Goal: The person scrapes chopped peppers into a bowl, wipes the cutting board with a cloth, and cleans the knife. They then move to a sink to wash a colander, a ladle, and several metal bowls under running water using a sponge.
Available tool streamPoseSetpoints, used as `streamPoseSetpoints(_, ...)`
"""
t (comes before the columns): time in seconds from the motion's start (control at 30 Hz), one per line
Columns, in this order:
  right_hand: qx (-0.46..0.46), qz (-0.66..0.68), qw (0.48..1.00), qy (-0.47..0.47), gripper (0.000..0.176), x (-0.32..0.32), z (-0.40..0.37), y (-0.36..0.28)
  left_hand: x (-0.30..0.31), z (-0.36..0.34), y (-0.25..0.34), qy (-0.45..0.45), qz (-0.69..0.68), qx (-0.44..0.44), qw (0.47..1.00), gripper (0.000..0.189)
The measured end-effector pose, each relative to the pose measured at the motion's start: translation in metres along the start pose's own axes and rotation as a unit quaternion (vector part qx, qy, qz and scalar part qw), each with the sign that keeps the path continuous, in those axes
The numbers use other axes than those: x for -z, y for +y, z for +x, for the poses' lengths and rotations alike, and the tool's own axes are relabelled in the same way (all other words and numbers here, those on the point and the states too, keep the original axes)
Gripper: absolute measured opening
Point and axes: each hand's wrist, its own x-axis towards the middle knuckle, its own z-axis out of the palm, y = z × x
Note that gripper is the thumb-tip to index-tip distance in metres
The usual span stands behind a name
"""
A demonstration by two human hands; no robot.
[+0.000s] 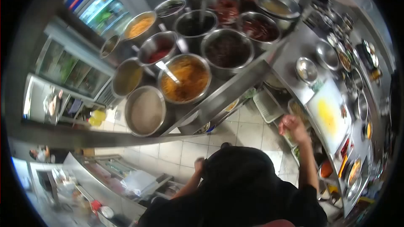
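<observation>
My right hand (291, 126) is raised beside the steel counter on the right, its fingers curled in. Blur hides what it holds, if anything. Nearest to it are a pale plastic basket (267, 106) and food trays below the counter edge. A white cutting board (327, 115) with a yellow stain lies on the counter just beyond. My left hand (199, 165) is low, close against my dark clothing, above the tiled floor; its fingers are partly hidden. No object shows in it.
Ahead, a raised steel shelf (227, 88) holds several steel pots, including one of orange-brown food (185, 80) with a spoon. Steel bowls (306, 70) and pans crowd the right counter. Glass-door fridges (63, 61) stand left. Another person (40, 154) is far left.
</observation>
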Motion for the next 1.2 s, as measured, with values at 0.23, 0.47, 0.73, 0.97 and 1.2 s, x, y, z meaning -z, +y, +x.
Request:
streamPoseSetpoints(0.23, -0.538, 0.168, 0.73, 0.387, 0.062, 0.021, -0.209, 0.385, 0.056, -0.008, 0.054, -0.376, 0.284, 0.161, 0.867, 0.037)
streamPoseSetpoints(0.47, -0.217, 0.544, 0.776, 0.237, 0.064, 0.056, -0.21, 0.462, -0.029, 0.052, 0.163, -0.466, 0.466, 0.115, 0.743, 0.038)
streamPoseSetpoints(0.73, -0.058, -0.225, 0.769, 0.595, 0.031, 0.273, -0.298, 0.142, -0.161, 0.089, 0.349, -0.542, 0.623, 0.268, 0.496, 0.038)
streamPoseSetpoints(0.97, -0.124, -0.242, 0.734, 0.622, 0.032, 0.375, -0.334, 0.135, -0.285, 0.159, 0.479, -0.427, 0.425, -0.336, 0.724, 0.006)
streamPoseSetpoints(1.2, 0.079, -0.405, 0.673, 0.613, 0.021, 0.396, -0.297, 0.081, -0.374, 0.141, 0.605, 0.06, 0.294, -0.482, 0.823, 0.018)
